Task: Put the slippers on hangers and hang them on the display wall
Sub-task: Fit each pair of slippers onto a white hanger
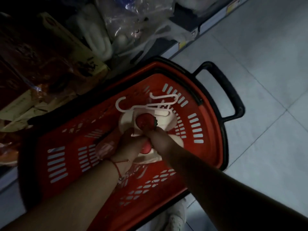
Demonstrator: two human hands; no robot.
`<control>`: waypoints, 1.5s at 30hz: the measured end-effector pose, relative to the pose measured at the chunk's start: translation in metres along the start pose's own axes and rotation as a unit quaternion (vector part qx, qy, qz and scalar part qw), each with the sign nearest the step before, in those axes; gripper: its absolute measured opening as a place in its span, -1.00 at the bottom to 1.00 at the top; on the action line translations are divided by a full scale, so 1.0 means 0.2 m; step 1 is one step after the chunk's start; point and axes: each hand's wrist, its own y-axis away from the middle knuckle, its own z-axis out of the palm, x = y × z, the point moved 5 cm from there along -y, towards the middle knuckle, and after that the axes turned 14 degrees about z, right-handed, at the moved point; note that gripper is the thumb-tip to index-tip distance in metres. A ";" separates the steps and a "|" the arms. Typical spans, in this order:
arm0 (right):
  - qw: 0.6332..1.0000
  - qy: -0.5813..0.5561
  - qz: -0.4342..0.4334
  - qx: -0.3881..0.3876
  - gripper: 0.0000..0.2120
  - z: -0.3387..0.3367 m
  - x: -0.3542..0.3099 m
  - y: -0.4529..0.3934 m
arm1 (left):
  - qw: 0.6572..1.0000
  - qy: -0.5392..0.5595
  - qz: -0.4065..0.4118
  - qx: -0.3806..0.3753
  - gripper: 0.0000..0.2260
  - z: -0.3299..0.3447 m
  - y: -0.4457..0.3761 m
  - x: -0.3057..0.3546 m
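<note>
Both my hands meet over a red shopping basket [211, 130]. A white slipper [165, 121] with a red strawberry ornament [145, 121] lies in the middle of the basket, with white plastic hangers [150, 104] on top of it. My left hand [128, 145] grips the slipper from the near side, a red string at its wrist. My right hand [160, 139] holds the same slipper from the right, fingers curled at its edge. A second slipper with a pink-red ornament [146, 150] shows partly under my hands. The scene is dim.
The basket has a black handle [231, 97] at its far right and stands on a pale tiled floor [266, 64]. A low shelf to the left holds clear plastic bags [126, 22], cardboard [80, 52] and dark packaged goods. A white shoe [175, 217] shows below the basket.
</note>
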 end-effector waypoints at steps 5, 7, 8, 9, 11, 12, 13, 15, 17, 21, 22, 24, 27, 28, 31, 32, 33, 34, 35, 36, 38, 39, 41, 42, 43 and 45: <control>0.997 -0.070 -0.032 -0.013 -0.59 0.02 -0.06 0.40 | 0.999 0.018 0.024 0.012 -0.70 -0.09 0.18 0.15; 0.997 -0.068 -0.043 -0.007 -0.70 0.01 -0.09 0.59 | 0.999 0.025 0.042 0.006 -0.71 -0.13 0.28 0.25; 0.997 -0.067 -0.048 -0.008 -0.74 0.01 -0.11 0.70 | 0.999 0.032 0.042 0.006 -0.71 -0.15 0.33 0.30; 0.996 -0.065 -0.055 -0.007 -0.74 0.02 -0.12 0.80 | 0.998 0.042 0.044 0.008 -0.71 -0.17 0.38 0.35; 0.997 -0.043 -0.067 -0.003 -0.70 0.04 -0.15 1.01 | 0.997 0.065 0.046 0.007 -0.72 -0.22 0.48 0.46; 0.997 -0.030 -0.077 0.002 -0.68 0.06 -0.17 1.12 | 0.996 0.077 0.045 0.004 -0.72 -0.24 0.54 0.52; 0.996 -0.022 -0.087 0.012 -0.66 0.06 -0.19 1.23 | 0.995 0.093 0.045 -0.001 -0.74 -0.26 0.59 0.58; 0.994 -0.010 -0.108 0.028 -0.62 0.08 -0.24 1.46 | 0.991 0.119 0.052 -0.014 -0.75 -0.30 0.70 0.72; 0.991 0.010 -0.129 0.039 -0.67 0.10 -0.29 1.69 | 0.987 0.148 0.062 -0.028 -0.75 -0.34 0.81 0.85; 0.987 0.039 -0.148 0.045 -0.75 0.12 -0.36 2.17 | 0.976 0.197 0.082 -0.044 -0.76 -0.44 1.07 1.14; 0.984 0.055 -0.157 0.058 -0.76 0.11 -0.38 2.30 | 0.975 0.198 0.088 -0.046 -0.77 -0.47 1.15 1.22; 0.976 0.068 -0.183 0.096 -0.82 0.07 -0.43 2.57 | 0.972 0.206 0.109 -0.042 -0.80 -0.52 1.30 1.39; 0.940 0.006 -0.249 0.236 -0.88 -0.09 -0.54 2.98 | 0.963 0.219 0.147 -0.055 -0.82 -0.61 1.50 1.63; 0.917 -0.012 -0.275 0.289 -0.90 -0.15 -0.58 3.12 | 0.961 0.210 0.168 -0.067 -0.80 -0.64 1.56 1.72; 0.863 0.006 -0.321 0.390 -0.72 -0.29 -0.74 3.43 | 0.950 0.185 0.233 -0.092 -0.86 -0.74 1.71 1.98; 0.859 0.029 -0.320 0.398 -0.61 -0.32 -0.80 3.50 | 0.946 0.181 0.251 -0.097 -0.87 -0.77 1.76 2.07; 0.860 0.057 -0.318 0.396 -0.51 -0.33 -0.87 3.58 | 0.942 0.173 0.270 -0.100 -0.83 -0.80 1.81 2.15; 0.862 0.081 -0.313 0.390 -0.43 -0.34 -0.94 3.64 | 0.936 0.166 0.290 -0.105 -0.77 -0.83 1.86 2.24; 0.869 0.095 -0.308 0.377 -0.37 -0.34 -1.00 3.71 | 0.931 0.158 0.308 -0.113 -0.72 -0.85 1.91 2.33; 0.876 0.101 -0.306 0.358 -0.34 -0.33 -1.06 3.77 | 0.926 0.152 0.325 -0.120 -0.69 -0.88 1.96 2.42; 0.893 0.090 -0.314 0.311 -0.45 -0.31 -1.17 3.88 | 0.917 0.130 0.356 -0.127 -0.68 -0.93 2.05 2.58; 0.899 0.083 -0.318 0.289 -0.56 -0.30 -1.21 3.93 | 0.912 0.115 0.372 -0.129 -0.68 -0.95 2.09 2.65; 0.894 0.086 -0.334 0.287 -0.64 -0.30 -1.27 4.04 | 0.901 0.087 0.404 -0.131 -0.68 -0.99 2.15 2.80; 0.883 0.096 -0.347 0.302 -0.66 -0.31 -1.29 4.10 | 0.897 0.077 0.416 -0.131 -0.67 -1.01 2.18 2.86; 0.873 0.104 -0.362 0.309 -0.67 -0.32 -1.30 4.16 | 0.893 0.067 0.427 -0.128 -0.64 -1.04 2.20 2.92; 0.866 0.110 -0.382 0.303 -0.70 -0.33 -1.32 4.26 | 0.884 0.037 0.450 -0.118 -0.62 -1.07 2.24 3.01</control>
